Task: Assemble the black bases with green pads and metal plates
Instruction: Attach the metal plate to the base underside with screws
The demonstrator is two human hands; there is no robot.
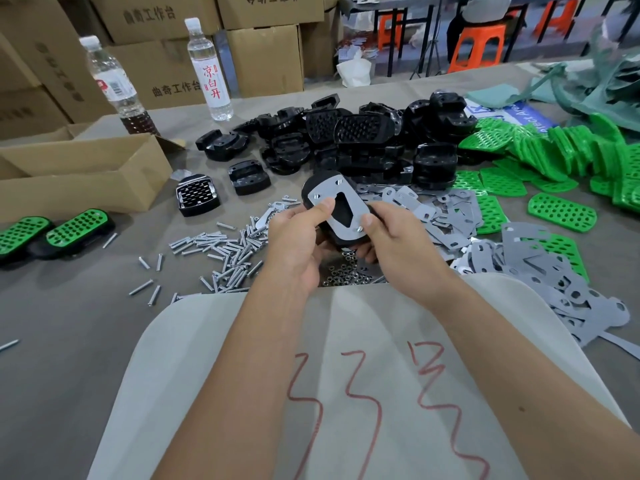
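At table centre, the left hand point(298, 233) and right hand point(398, 237) both grip a black base point(337, 233) with a metal plate point(341, 206) on top, thumbs pressing the plate. Loose screws point(221, 247) lie at nine o'clock, green pads point(561, 211) at three, more bases point(346, 140) at twelve.

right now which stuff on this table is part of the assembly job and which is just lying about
Part of the job:
- black base with metal plate, held by left hand and right hand
- black bases pile
- green pads
- loose metal plates
- screws
- nuts
- finished pieces

Lying about:
- two bottles
- cardboard box
- green-grey cloth
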